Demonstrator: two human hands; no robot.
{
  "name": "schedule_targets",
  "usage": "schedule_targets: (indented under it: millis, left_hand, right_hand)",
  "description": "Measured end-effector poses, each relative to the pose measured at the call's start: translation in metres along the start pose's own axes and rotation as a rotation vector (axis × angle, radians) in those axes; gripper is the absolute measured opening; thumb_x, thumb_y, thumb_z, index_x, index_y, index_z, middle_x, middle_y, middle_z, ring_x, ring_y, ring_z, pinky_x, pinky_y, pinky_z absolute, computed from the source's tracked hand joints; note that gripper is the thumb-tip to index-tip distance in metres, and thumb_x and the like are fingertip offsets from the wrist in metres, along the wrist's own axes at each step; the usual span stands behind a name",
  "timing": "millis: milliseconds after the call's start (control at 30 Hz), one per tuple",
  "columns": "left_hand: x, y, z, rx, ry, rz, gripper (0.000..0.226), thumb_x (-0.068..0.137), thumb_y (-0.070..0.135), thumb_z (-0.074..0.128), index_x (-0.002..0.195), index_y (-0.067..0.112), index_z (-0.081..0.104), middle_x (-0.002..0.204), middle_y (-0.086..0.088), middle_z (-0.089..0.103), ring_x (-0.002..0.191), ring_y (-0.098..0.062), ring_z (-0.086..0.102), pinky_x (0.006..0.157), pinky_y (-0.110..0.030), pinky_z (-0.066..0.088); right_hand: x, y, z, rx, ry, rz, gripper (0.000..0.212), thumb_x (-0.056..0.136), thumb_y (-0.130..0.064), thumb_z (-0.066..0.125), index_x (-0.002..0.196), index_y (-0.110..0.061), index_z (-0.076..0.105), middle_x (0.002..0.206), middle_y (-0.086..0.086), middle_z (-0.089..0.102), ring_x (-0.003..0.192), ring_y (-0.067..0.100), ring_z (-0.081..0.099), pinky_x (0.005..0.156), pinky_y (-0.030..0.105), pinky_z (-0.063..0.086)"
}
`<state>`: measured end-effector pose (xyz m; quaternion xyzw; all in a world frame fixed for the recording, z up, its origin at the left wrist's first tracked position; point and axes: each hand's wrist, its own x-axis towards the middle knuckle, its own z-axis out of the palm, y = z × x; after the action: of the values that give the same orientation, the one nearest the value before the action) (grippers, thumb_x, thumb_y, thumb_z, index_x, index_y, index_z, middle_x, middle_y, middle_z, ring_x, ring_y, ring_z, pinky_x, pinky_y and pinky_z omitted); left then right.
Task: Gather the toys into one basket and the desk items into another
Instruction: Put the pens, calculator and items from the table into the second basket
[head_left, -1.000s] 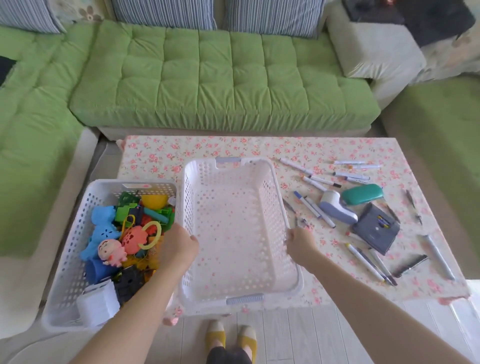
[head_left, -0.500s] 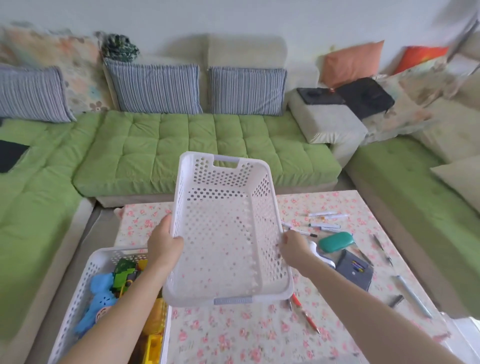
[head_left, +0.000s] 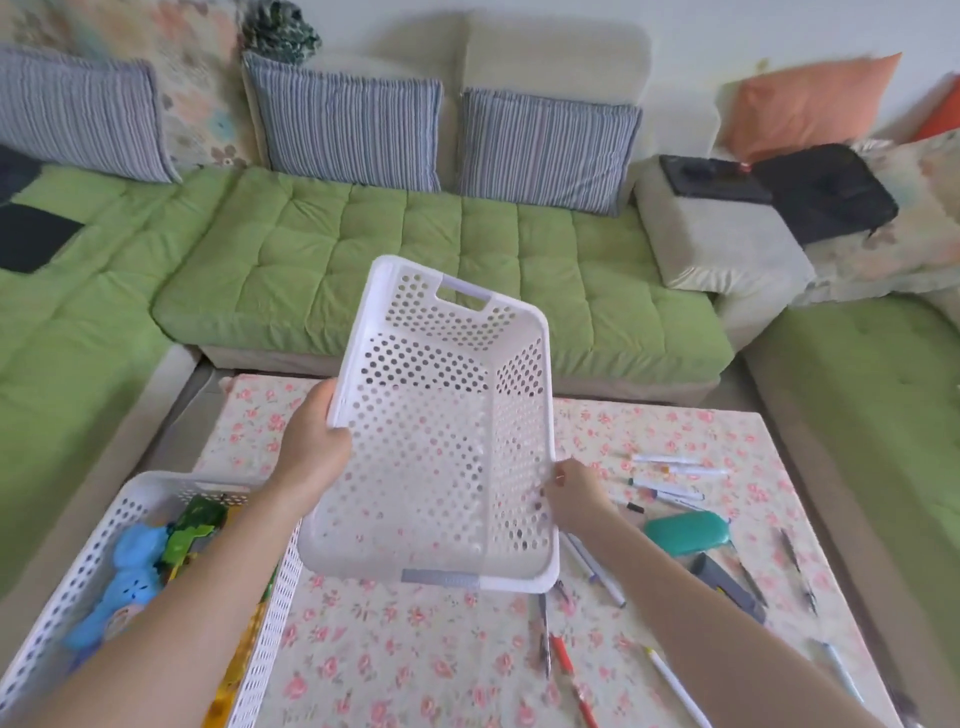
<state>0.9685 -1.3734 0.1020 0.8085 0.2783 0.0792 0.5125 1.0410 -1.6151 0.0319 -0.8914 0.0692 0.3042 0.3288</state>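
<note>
An empty white perforated basket (head_left: 441, 426) hangs tilted in the air above the floral table (head_left: 415, 665). My left hand (head_left: 317, 452) grips its left rim and my right hand (head_left: 574, 499) grips its right wall. A second white basket (head_left: 62, 613) at the lower left holds toys, among them a blue plush figure (head_left: 130, 577) and green pieces (head_left: 195, 525). On the right side of the table lie pens and markers (head_left: 670, 467), a teal case (head_left: 685, 532), a dark grey item (head_left: 727, 582) and a red pen (head_left: 566, 660).
A green sofa (head_left: 426, 270) with striped cushions runs behind the table and along both sides. A beige cushion block (head_left: 722, 234) carries black bags. More pens (head_left: 675, 686) lie near the table's front right edge.
Both hands lifted the empty basket off the table and have raised and tilted it further, its far end tipping up. The camera view rose toward the sofa.
</note>
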Motion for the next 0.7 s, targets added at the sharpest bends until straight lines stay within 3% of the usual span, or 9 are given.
schedule_targets:
  millis: [67,167,267,367,467,533,700]
  left_hand:
    - [0.011,-0.013,0.011,0.063,0.017,-0.002,0.058,0.085,-0.012,0.031,0.135,0.017,0.039,0.122,0.001,0.049,0.096,-0.014,0.045,0.060,-0.018,0.037]
    - [0.023,-0.032,0.023,0.131,0.034,-0.015,0.058,0.087,-0.011,0.031,0.137,0.019,0.036,0.133,-0.005,0.047,0.097,-0.015,0.043,0.060,-0.019,0.038]
    - [0.047,-0.052,0.035,0.185,0.064,-0.022,0.058,0.086,-0.013,0.031,0.136,0.016,0.036,0.131,-0.009,0.048,0.097,-0.018,0.044,0.071,-0.029,0.038]
    - [0.073,-0.074,0.052,0.243,0.088,-0.048,0.059,0.083,-0.014,0.031,0.135,0.014,0.037,0.123,-0.010,0.051,0.093,-0.021,0.045,0.070,-0.031,0.037]
    - [0.090,-0.085,0.062,0.290,0.097,-0.049,0.060,0.082,-0.013,0.031,0.135,0.015,0.036,0.110,-0.008,0.051,0.088,-0.027,0.049,0.062,-0.034,0.040]
    - [0.098,-0.089,0.068,0.317,0.091,-0.052,0.060,0.082,-0.013,0.031,0.134,0.017,0.036,0.104,-0.006,0.049,0.088,-0.033,0.052,0.062,-0.038,0.044]
    - [0.114,-0.114,0.085,0.377,0.089,-0.031,0.060,0.082,-0.014,0.031,0.133,0.017,0.038,0.096,0.006,0.048,0.076,-0.019,0.047,0.055,-0.030,0.037]
  right_hand:
    - [0.021,0.004,0.004,0.058,-0.022,-0.006,0.022,0.095,-0.006,0.032,0.096,-0.008,0.054,0.083,0.009,0.054,0.066,0.021,0.046,0.057,0.030,0.039]
    - [0.050,0.011,0.016,0.120,-0.067,0.009,0.027,0.091,-0.004,0.032,0.105,-0.006,0.056,0.089,0.013,0.063,0.068,0.023,0.051,0.060,0.036,0.045]
    - [0.086,0.022,0.036,0.143,-0.088,0.033,0.028,0.092,-0.004,0.036,0.116,-0.008,0.050,0.095,0.011,0.064,0.078,0.025,0.060,0.076,0.043,0.054]
    - [0.126,0.038,0.057,0.089,-0.075,0.042,0.030,0.094,-0.006,0.040,0.122,-0.007,0.049,0.088,0.005,0.060,0.083,0.024,0.061,0.079,0.041,0.054]
    - [0.155,0.047,0.071,0.003,-0.066,0.027,0.029,0.093,-0.009,0.042,0.121,-0.005,0.051,0.095,0.009,0.060,0.070,0.019,0.053,0.062,0.031,0.047]
    - [0.175,0.051,0.082,-0.049,-0.079,0.005,0.022,0.093,-0.010,0.042,0.112,-0.007,0.053,0.080,0.003,0.052,0.058,0.012,0.041,0.051,0.022,0.035]
    - [0.230,0.061,0.122,-0.160,-0.034,0.005,0.003,0.089,-0.012,0.045,0.086,-0.011,0.046,0.068,-0.001,0.042,0.056,0.016,0.038,0.053,0.025,0.032]
